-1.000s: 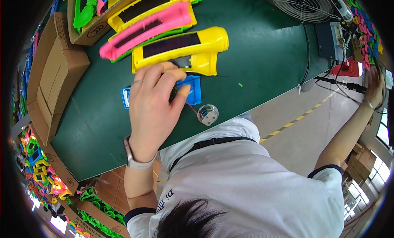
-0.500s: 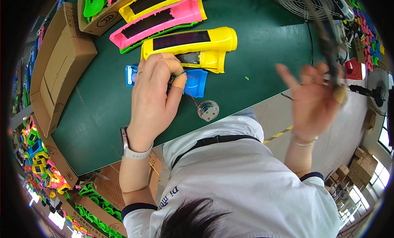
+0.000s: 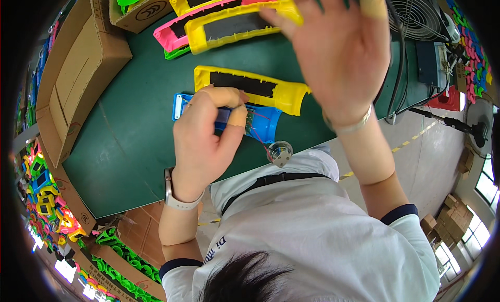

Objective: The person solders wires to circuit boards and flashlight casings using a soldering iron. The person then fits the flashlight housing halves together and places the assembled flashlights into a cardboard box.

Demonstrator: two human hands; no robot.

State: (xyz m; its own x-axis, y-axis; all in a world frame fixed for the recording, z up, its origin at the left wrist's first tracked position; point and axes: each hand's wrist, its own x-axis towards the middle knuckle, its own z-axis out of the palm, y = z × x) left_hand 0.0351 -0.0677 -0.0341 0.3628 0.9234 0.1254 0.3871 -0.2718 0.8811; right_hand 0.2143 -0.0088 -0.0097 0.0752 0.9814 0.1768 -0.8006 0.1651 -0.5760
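Observation:
My left hand (image 3: 205,138) is closed, its fingertips pinching at a blue plastic housing (image 3: 266,126) on the table. Part of a green circuit board (image 3: 250,120) shows inside that housing; my fingers hide the rest. Thin red wires run from it to a round clear part with a metal plate (image 3: 280,154) near the table edge. My right hand (image 3: 338,67) is raised, palm showing and fingers spread, slightly blurred. One of its fingers overlaps the end of a yellow shell (image 3: 208,40); contact is unclear. Another yellow shell (image 3: 294,96) lies just beyond the blue housing.
A pink shell (image 3: 165,37) and further shells lie at the far side. An opened cardboard box (image 3: 78,73) stands at the left. A round wire-guarded fan (image 3: 414,13) and dark cables (image 3: 400,57) are at the far right of the green table (image 3: 125,146).
My right hand has swung from the right, beside a dark hanging tool, over to the far shells. The two yellow shells that overlapped now lie apart. My left hand stays at the blue housing.

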